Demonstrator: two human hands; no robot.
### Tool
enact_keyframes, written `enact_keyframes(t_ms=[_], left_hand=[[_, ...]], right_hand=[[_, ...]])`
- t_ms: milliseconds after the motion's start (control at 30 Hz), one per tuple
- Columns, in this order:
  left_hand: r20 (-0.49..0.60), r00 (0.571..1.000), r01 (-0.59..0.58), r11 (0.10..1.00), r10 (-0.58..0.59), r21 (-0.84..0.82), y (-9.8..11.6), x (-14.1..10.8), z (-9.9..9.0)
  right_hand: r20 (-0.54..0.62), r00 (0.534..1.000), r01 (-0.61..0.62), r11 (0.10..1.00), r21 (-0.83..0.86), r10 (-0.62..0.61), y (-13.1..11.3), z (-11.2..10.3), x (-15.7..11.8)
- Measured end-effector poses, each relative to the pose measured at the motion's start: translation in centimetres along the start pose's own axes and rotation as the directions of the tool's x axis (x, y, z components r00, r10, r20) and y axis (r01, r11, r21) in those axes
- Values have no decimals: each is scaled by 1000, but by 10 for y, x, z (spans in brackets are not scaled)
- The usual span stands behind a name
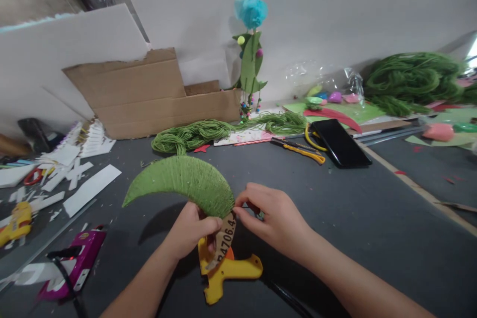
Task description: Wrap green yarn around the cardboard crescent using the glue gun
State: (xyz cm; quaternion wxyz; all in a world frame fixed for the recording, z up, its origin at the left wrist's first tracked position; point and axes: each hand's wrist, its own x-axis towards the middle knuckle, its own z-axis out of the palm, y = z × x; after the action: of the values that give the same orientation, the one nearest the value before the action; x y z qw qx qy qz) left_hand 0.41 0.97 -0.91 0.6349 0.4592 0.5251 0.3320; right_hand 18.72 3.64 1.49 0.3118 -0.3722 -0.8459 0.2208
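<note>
A crescent-shaped piece of cardboard [225, 238], printed with black characters at its bare lower end, is wrapped with green yarn [182, 176] over most of its length. My left hand [196, 228] grips it near the lower end, thumb on the front. At the edge of the wrapping, my right hand [274, 213] pinches with thumb and index finger; the green yarn strand there is barely visible. A yellow hot glue gun [238, 269] lies on the dark table just below the crescent, partly hidden by it.
Behind the crescent lies a skein of green yarn [192, 134]. A yellow-handled cutter [301, 151] and a black phone [341, 143] are to the right. Paper scraps [93, 190], a purple power strip [78, 263] and another yellow glue gun [17, 223] occupy the left.
</note>
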Motion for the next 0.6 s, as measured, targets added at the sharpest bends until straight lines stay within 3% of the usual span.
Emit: enact_keyframes(t_ms=[267, 467, 600], left_hand=[[69, 998, -6, 1000, 5, 18, 1, -3, 1], [-38, 999, -13, 994, 17, 111, 3, 1, -3], [-168, 982, -58, 981, 90, 184, 5, 9, -17]], right_hand=[[-35, 998, -60, 998, -18, 59, 1, 2, -2], [-22, 995, -95, 995, 28, 95, 14, 2, 1], [-157, 987, -55, 996, -74, 43, 15, 1, 2]])
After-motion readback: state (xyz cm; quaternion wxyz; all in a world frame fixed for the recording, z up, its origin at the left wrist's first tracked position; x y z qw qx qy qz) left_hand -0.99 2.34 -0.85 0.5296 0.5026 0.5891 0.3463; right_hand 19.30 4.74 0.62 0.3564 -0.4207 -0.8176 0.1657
